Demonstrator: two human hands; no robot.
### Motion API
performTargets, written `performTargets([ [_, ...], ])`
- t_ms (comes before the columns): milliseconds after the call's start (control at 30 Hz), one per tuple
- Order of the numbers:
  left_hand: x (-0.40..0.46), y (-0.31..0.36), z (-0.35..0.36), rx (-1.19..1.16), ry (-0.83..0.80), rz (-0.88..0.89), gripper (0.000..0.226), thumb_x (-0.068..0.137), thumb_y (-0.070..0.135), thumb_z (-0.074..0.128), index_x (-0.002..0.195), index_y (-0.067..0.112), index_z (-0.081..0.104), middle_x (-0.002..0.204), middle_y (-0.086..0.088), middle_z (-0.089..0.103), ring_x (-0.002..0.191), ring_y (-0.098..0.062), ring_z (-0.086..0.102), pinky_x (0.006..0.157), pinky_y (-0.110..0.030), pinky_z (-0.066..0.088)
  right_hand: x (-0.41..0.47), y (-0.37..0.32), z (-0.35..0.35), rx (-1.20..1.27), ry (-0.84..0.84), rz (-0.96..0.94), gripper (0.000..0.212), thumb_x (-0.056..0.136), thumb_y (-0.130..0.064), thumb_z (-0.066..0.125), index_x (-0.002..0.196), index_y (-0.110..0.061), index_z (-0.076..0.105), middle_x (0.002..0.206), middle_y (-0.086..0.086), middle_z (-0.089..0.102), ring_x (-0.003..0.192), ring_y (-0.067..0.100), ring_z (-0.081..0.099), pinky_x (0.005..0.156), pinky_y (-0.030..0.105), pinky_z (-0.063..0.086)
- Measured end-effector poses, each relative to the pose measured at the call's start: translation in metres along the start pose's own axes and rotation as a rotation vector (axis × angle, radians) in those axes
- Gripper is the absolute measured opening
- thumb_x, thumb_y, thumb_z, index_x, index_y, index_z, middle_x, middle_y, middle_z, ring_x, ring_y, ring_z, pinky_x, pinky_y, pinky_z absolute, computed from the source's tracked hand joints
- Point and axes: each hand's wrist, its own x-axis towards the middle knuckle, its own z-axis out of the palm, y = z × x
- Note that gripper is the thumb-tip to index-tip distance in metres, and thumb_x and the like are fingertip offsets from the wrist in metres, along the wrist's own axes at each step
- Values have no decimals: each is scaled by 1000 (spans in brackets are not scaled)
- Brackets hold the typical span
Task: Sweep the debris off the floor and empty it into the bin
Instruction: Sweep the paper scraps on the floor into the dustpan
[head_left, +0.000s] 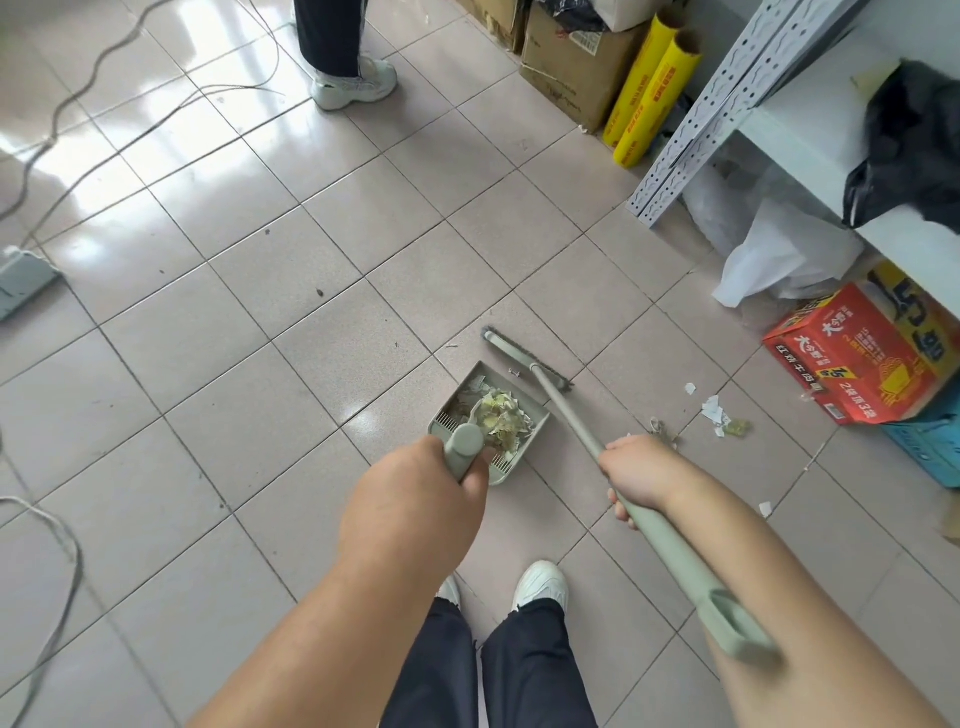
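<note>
Right grip (636, 475) wraps the broom (566, 410) handle, head pointing up-left; left grip (415, 509) clutches the dustpan (488, 421) handle.

The left hand (410, 512) hides most of the dustpan's (485, 423) upright handle and near rim. The second person (343, 47) is cut off above the shin by the top edge. The small scraps (719, 415) by the red carton (857, 358) are too small to identify.
</note>
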Motion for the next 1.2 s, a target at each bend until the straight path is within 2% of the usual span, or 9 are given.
performTargets([
  [133,-2,-11,-3,-26,31,-31,49,88,63,38,69,19,46,66,1,58,68,-26,55,54,-30,37,10,-9,18,-94,-13,-38,25,92,-9,36,111,-5,52,63,13,51,38,19,49,43,20,42],
  [267,-3,-25,-9,-28,67,-60,47,89,61,38,74,18,50,67,0,59,68,-27,55,55,-31,39,7,-13,37,-184,-86,-15,27,92,-11,36,114,-1,50,63,14,51,35,18,49,37,15,41],
  [400,-4,-30,-15,-47,65,-60,48,89,60,38,72,18,51,65,1,59,64,-23,54,52,-30,38,-10,0,44,-240,-145,4,32,89,-11,36,116,-2,50,63,14,52,31,17,49,41,18,44],
  [567,-11,-21,-16,-48,44,-1,49,89,60,39,67,17,49,62,1,58,59,-19,53,49,-29,36,-29,14,34,-228,-164,4,32,89,-12,34,116,-4,50,66,14,52,36,19,49,43,20,42],
  [733,-21,-5,-13,22,7,57,49,89,60,37,69,17,50,62,1,58,59,-18,54,52,-29,40,-40,39,18,-229,-152,25,33,89,-12,33,115,-2,51,54,11,53,42,23,52,46,26,42],
  [900,-41,5,-3,93,-2,87,51,88,63,37,67,18,50,59,1,58,56,-17,54,49,-28,38,-52,78,6,-172,-120,48,32,91,-15,35,117,-9,52,64,12,57,43,21,55,45,24,42],
  [1033,-64,12,13,125,-18,106,53,87,66,34,68,19,49,61,1,58,59,-18,57,51,-27,41,-59,115,2,-121,-106,51,30,87,-17,34,109,-11,54,69,14,59,45,24,56,49,25,45],
  [1200,-92,11,36,155,28,94,51,88,63,36,68,18,50,60,2,59,59,-19,57,52,-27,42,-74,154,-11,-23,-72,49,29,87,-14,35,107,-12,56,66,12,54,36,19,49,45,19,43],
])
